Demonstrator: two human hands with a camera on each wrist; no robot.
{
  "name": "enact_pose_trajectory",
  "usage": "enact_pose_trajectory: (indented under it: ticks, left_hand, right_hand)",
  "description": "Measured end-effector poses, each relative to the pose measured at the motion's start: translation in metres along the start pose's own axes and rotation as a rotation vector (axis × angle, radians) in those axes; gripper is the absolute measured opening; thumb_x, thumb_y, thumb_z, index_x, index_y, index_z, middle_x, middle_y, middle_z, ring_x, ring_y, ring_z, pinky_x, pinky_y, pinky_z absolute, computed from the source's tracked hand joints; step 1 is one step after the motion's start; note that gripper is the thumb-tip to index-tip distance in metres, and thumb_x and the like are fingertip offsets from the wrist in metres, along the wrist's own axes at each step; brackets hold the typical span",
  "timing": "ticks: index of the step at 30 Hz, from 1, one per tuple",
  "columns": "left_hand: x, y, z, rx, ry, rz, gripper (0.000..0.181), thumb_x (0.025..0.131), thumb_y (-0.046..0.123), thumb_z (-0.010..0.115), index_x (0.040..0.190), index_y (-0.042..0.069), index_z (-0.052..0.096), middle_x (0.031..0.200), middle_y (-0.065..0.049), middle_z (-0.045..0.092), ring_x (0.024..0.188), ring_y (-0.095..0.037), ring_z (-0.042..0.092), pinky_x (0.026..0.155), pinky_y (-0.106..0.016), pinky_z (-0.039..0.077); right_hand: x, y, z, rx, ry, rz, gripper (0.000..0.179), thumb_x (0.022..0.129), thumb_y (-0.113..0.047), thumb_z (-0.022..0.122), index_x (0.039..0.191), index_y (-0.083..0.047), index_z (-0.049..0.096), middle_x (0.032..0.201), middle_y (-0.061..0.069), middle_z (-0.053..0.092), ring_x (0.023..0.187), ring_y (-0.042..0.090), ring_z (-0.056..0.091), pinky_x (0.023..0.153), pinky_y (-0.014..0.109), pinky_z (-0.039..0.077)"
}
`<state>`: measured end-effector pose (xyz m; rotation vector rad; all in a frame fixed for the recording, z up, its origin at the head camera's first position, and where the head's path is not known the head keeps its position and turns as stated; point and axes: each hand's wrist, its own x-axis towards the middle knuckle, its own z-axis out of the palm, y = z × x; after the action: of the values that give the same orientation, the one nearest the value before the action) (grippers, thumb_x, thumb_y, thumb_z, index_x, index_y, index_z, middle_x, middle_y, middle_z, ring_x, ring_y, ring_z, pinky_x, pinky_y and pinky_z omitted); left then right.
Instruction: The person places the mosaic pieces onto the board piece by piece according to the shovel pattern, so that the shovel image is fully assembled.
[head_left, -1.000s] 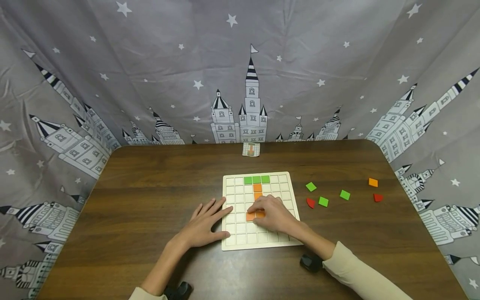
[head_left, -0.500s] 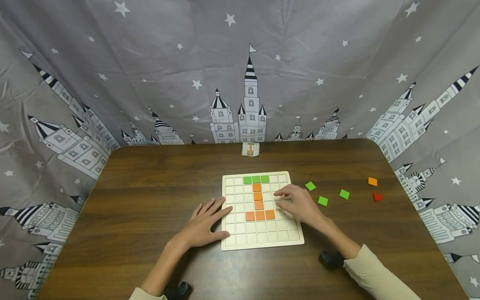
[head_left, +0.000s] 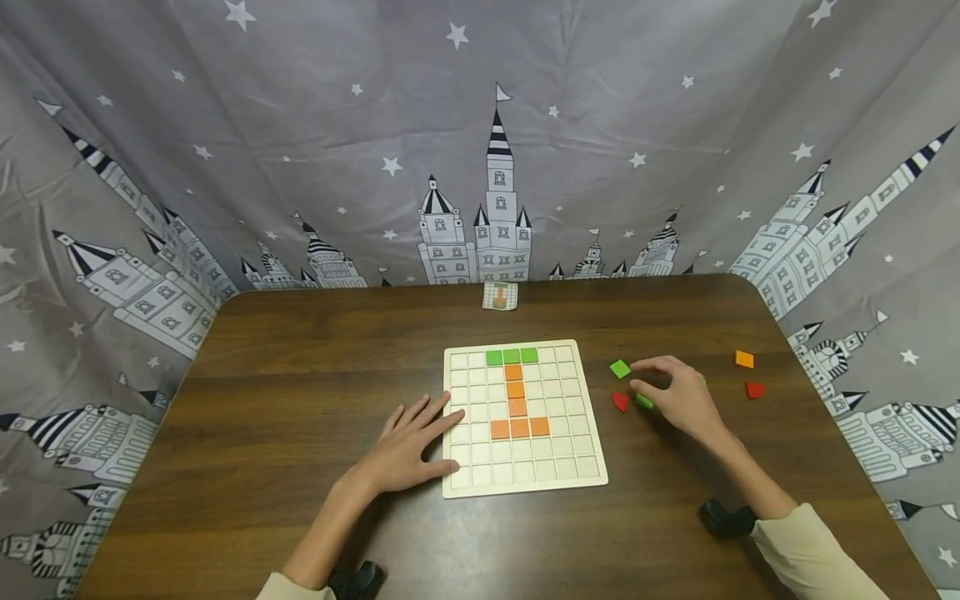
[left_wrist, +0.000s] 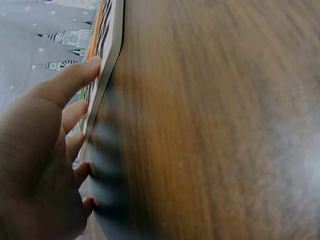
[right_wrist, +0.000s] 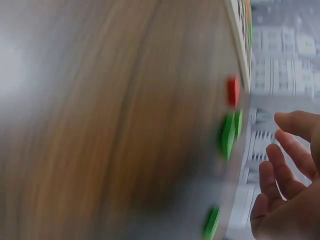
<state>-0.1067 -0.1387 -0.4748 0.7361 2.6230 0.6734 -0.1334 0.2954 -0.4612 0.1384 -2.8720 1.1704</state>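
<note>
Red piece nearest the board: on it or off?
Off. The red piece lies on the table, to the right of the board; the head view shows bare wood between them.

A grey curtain (head_left: 435,108) printed with white stars (head_left: 392,167) and castles (head_left: 501,221) hangs behind a brown wooden table (head_left: 330,358).

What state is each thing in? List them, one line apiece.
Board, partly filled, flat on the table
Green tiles, three on the board, three loose
Orange tiles, six on the board, one loose
Red pieces, both loose
Card, printed side showing
Left hand, fingers spread, touching the board
Right hand, holding nothing, near loose green tiles
Curtain, hanging, creased
</note>
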Motion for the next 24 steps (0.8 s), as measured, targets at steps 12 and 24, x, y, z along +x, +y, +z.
enact_pose_trajectory:
  ticks: [12, 24]
  left_hand:
    - [-0.001, 0.002, -0.001, -0.006, 0.008, 0.014, 0.072, 0.092, 0.049, 0.067, 0.153, 0.017, 0.044, 0.163, -0.011, 0.025, 0.149, -0.039, 0.015, 0.112, -0.067, 0.007]
    - [-0.001, 0.001, -0.002, -0.015, -0.002, 0.013, 0.072, 0.092, 0.048, 0.067, 0.153, 0.017, 0.043, 0.163, -0.011, 0.024, 0.149, -0.039, 0.014, 0.112, -0.067, 0.006]
  right_hand:
    - [-0.006, 0.056, -0.059, -0.038, 0.136, 0.135, 0.036, 0.096, -0.019, 0.069, 0.123, 0.004, 0.066, 0.124, 0.033, 0.059, 0.112, 0.052, 0.054, 0.087, 0.065, 0.041]
    - [0.0, 0.102, -0.086, -0.068, 0.146, 0.275, 0.043, 0.094, -0.009, 0.068, 0.13, 0.011, 0.058, 0.127, 0.039, 0.053, 0.117, 0.053, 0.049, 0.089, 0.061, 0.04]
